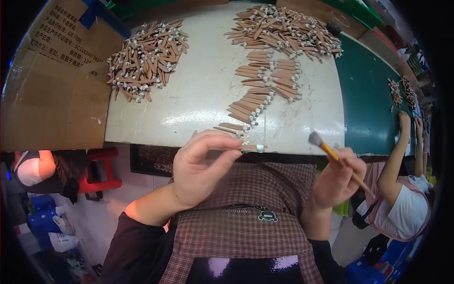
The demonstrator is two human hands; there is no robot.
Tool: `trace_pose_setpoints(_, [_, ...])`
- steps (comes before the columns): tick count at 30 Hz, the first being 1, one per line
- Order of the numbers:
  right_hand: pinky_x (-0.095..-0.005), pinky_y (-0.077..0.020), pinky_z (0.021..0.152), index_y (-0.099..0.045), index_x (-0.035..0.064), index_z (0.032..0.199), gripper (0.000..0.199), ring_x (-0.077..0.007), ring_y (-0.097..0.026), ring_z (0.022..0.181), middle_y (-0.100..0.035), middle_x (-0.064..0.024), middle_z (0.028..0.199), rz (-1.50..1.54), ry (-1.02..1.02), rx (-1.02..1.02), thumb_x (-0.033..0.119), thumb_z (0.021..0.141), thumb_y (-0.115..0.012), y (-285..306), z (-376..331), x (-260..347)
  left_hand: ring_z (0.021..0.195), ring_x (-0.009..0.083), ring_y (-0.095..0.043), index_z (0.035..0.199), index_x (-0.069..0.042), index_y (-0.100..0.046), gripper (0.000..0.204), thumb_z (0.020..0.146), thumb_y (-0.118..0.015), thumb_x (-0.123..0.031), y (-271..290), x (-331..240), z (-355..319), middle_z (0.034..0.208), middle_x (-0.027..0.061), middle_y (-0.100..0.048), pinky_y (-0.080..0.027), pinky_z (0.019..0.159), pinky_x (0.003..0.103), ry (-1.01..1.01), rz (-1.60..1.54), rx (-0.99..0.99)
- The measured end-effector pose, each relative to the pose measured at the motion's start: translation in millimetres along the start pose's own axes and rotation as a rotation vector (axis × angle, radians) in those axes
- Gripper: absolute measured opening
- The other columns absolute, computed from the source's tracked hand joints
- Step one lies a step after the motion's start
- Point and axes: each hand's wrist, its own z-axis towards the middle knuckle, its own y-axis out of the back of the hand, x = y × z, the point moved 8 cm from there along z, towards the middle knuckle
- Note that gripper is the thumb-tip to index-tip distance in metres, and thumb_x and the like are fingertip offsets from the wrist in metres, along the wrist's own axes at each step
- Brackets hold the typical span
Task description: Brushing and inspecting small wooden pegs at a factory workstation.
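Observation:
My left hand (196, 173) is closed in a pinch, thumb against fingertips, on a small brown stick-like piece (259, 148) with a whitish knob at its end. It is held just over the table's near edge. In my right hand (336, 184) is a paintbrush (327, 149) with a yellow and brown handle, its grey bristles pointing up and left, apart from the piece. Just beyond my hands, similar flat brown blade-shaped pieces (248, 106) with whitish knobs lie side by side in a curving row. A shorter second row (286, 80) lies to its right.
On the white table (198, 94) are a heap of such pieces (146, 57) at the left and a larger heap (283, 28) at the back. A cardboard box (52, 94) stands left. Another person (397, 199) works at the green surface (366, 90) on the right.

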Motion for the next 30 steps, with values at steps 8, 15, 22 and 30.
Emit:
trace_pose_setpoints(8, [-0.0263,-0.046,0.06,-0.042,0.0102,0.094,0.026,-0.0188,-0.056,0.068,-0.063,-0.0102,0.084,-0.156,0.087,0.172,0.029,0.088,-0.059,-30.2,-10.9,29.1,0.079,0.0181,-0.06,0.091,0.0,-0.064,0.023,0.07,-0.067,0.009,-2.1,-15.8,-6.1,0.092,0.0093,-0.061,-0.048,0.069,0.026,-0.108,0.111,0.055])
trace_pose_setpoints(15, [-0.0265,-0.0466,0.059,-0.042,0.0103,0.095,0.023,-0.0182,-0.056,0.066,-0.063,-0.0096,0.085,-0.163,0.086,0.285,0.026,0.089,-0.058,-37.4,-7.9,31.1,0.076,0.0184,-0.059,0.093,-0.005,-0.065,0.032,0.064,-0.071,0.007,-9.1,-35.8,-3.9,0.094,0.0074,-0.062,-0.043,0.065,0.028,-0.356,0.353,0.166])
trace_pose_setpoints(22, [-0.0288,-0.046,0.059,-0.045,0.0095,0.096,0.022,-0.0192,-0.054,0.068,-0.062,-0.0114,0.087,-0.145,0.164,0.371,0.024,0.088,-0.058,-48.1,-10.8,38.0,0.076,0.017,-0.057,0.095,-0.007,-0.064,0.034,0.063,-0.072,0.004,-11.0,-45.5,-6.6,0.096,0.0058,-0.062,-0.04,0.066,0.029,-0.436,0.427,0.199])
trace_pose_setpoints(30, [-0.0292,-0.0492,0.06,-0.048,0.009,0.097,0.023,-0.0204,-0.059,0.071,-0.065,-0.0122,0.093,-0.141,0.193,0.449,0.014,0.082,-0.064,-47.4,-13.8,44.9,0.075,0.0172,-0.058,0.095,-0.006,-0.064,0.034,0.064,-0.072,0.004,-5.3,-46.8,-7.9,0.094,0.0067,-0.063,-0.04,0.066,0.028,-0.399,0.41,0.137])
